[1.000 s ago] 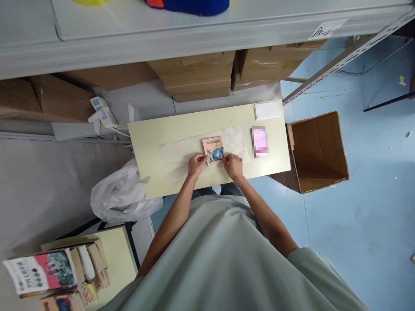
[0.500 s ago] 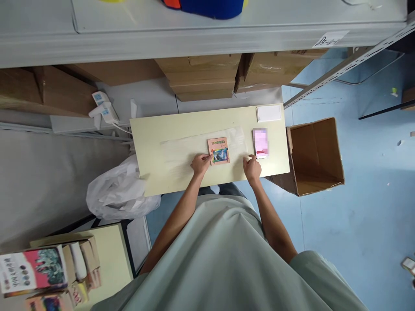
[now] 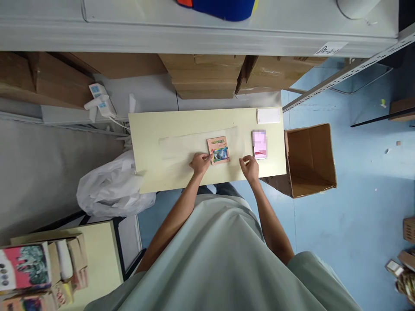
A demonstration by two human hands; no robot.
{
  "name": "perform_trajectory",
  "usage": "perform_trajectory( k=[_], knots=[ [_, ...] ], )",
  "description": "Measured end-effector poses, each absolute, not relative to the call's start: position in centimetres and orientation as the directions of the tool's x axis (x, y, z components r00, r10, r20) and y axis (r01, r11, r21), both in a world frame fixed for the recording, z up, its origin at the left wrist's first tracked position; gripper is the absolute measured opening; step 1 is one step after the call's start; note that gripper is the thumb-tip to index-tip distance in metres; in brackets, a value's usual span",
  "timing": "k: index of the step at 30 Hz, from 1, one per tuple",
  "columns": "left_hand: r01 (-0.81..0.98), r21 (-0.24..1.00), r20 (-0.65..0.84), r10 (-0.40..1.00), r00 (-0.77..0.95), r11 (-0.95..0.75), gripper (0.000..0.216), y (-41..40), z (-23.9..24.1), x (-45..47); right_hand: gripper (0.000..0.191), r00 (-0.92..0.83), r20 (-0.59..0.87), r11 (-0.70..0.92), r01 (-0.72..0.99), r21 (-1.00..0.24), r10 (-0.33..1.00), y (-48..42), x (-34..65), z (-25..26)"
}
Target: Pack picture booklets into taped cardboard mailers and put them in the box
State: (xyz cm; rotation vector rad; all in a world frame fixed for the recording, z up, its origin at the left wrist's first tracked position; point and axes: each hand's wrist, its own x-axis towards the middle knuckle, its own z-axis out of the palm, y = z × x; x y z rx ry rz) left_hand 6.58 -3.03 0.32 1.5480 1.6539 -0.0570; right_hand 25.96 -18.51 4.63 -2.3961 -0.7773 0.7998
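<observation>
A small book (image 3: 219,151) with an orange-pink cover and a colourful picture lies face up on a thin clear plastic sheet (image 3: 188,146) on the pale yellow table. At the book's lower left edge, my left hand (image 3: 200,163) is closed, thumb and fingertips gripping that edge. My right hand (image 3: 249,167) is to the right of the book, its thumb and index finger pinched together at the right end of the plastic sheet. The sheet is so clear that its edge between those fingers is hard to see. Just above my right hand lies a phone (image 3: 260,144) with a lit pink screen.
A white card-like rectangle (image 3: 268,115) lies at the table's (image 3: 155,177) far right corner. An open cardboard box (image 3: 311,160) stands right of the table, a white plastic bag (image 3: 110,185) left. Books (image 3: 26,265) are stacked lower left. A shelf (image 3: 201,36) overhangs the far side.
My right hand has shifted slightly left with its fingers pinched. The plastic sheet's right end lies flatter. The book and my left hand hold their place while the view has moved a little.
</observation>
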Motion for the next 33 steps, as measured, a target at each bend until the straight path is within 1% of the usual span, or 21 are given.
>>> perform_trajectory(
  k=[2, 5, 7, 9, 10, 15, 18, 21, 23, 26, 28, 30, 33],
  knots=[
    [0.834, 0.500, -0.585, 0.801, 0.127, 0.233, 0.026, -3.0, 0.4, 6.5, 0.027, 0.608, -0.360, -0.654, 0.369, -0.661, 0.707, -18.2, 25.4, 5.1],
    [0.834, 0.500, -0.581, 0.805, 0.123, 0.233, 0.027, -3.1, 0.6, 6.5, 0.025, 0.541, -0.397, -0.623, 0.335, -0.707, 0.742, -17.1, 24.2, 5.5],
    [0.835, 0.501, -0.576, 0.807, 0.126, 0.227, 0.028, -3.1, 0.6, 6.5, 0.034, 0.510, -0.409, -0.612, 0.331, -0.719, 0.757, -16.2, 23.1, 5.5],
    [0.836, 0.502, -0.571, 0.811, 0.128, 0.221, 0.028, -3.2, 0.6, 6.5, 0.042, 0.465, -0.424, -0.606, 0.369, -0.704, 0.777, -15.3, 21.9, 5.2],
    [0.837, 0.502, -0.568, 0.813, 0.128, 0.219, 0.029, -3.2, 0.7, 6.4, 0.042, 0.441, -0.430, -0.603, 0.406, -0.687, 0.787, -14.8, 21.3, 5.0],
    [0.835, 0.508, -0.557, 0.820, 0.132, 0.211, 0.024, -3.3, 0.8, 6.5, 0.015, 0.336, -0.396, -0.516, 0.630, -0.580, 0.855, -13.4, 18.6, 3.8],
    [0.833, 0.513, -0.544, 0.829, 0.127, 0.209, 0.020, -3.4, 0.7, 6.5, 0.012, 0.333, -0.333, -0.467, 0.709, -0.529, 0.882, -13.3, 17.6, 2.9],
    [0.828, 0.520, -0.538, 0.833, 0.129, 0.207, 0.019, -3.5, 0.4, 6.4, 0.010, 0.336, -0.299, -0.448, 0.728, -0.520, 0.893, -13.5, 17.2, 2.2],
    [0.830, 0.521, -0.531, 0.837, 0.132, 0.199, 0.021, -3.5, 0.2, 6.4, 0.013, 0.323, -0.335, -0.460, 0.712, -0.531, 0.885, -13.5, 17.2, 1.9],
    [0.837, 0.514, -0.512, 0.850, 0.124, 0.187, 0.033, -3.6, 0.1, 6.5, 0.018, 0.308, -0.387, -0.484, 0.691, -0.536, 0.869, -13.4, 17.1, 1.6],
    [0.833, 0.513, -0.502, 0.860, 0.096, 0.207, 0.039, -3.7, 0.3, 6.7, 0.019, 0.287, -0.390, -0.470, 0.698, -0.540, 0.875, -13.3, 16.9, 1.6],
    [0.813, 0.524, -0.502, 0.863, 0.055, 0.253, 0.038, -3.9, 0.6, 6.9, 0.021, 0.254, -0.376, -0.435, 0.712, -0.551, 0.891, -13.2, 16.6, 1.5],
    [0.773, 0.551, -0.514, 0.858, 0.018, 0.314, 0.032, -4.2, 1.3, 7.3, 0.023, 0.214, -0.355, -0.392, 0.726, -0.565, 0.910, -13.0, 16.4, 1.3]
  ],
)
